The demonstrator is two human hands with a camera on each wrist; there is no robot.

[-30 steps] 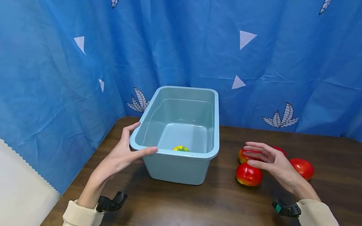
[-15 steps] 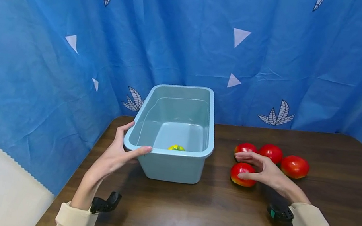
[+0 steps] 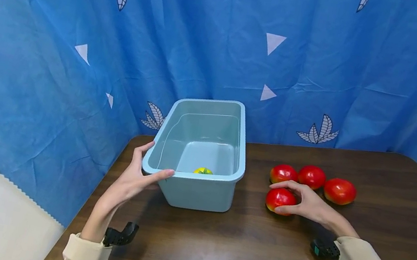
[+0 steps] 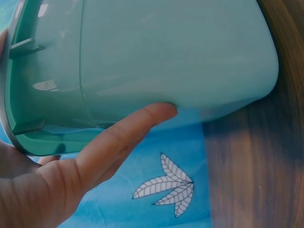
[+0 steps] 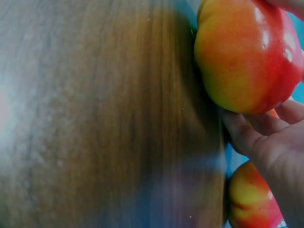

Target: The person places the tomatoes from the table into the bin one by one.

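Observation:
My right hand (image 3: 310,205) holds a red tomato (image 3: 277,198) on the table, fingers over its far side and thumb at its near side. In the right wrist view this tomato (image 5: 244,52) is yellowish low down, with fingers curled under and around it. My left hand (image 3: 127,187) grips the near left corner of a light blue plastic bin (image 3: 196,196), thumb on the front rim. Seen from the left wrist, a straight finger (image 4: 128,130) lies along the bin's outer wall. Inside the bin sits a yellow fruit with a green leafy top (image 3: 203,171).
Three more red tomatoes lie behind the right hand: one at the left (image 3: 283,174), one in the middle (image 3: 312,176), one at the right (image 3: 340,191). The brown wooden table (image 3: 202,259) ends at a blue curtain (image 3: 217,34) behind the bin.
My right hand has come down and nearer, from above the tomatoes to around the nearest one. The left hand has stayed on the bin; the view has shifted slightly.

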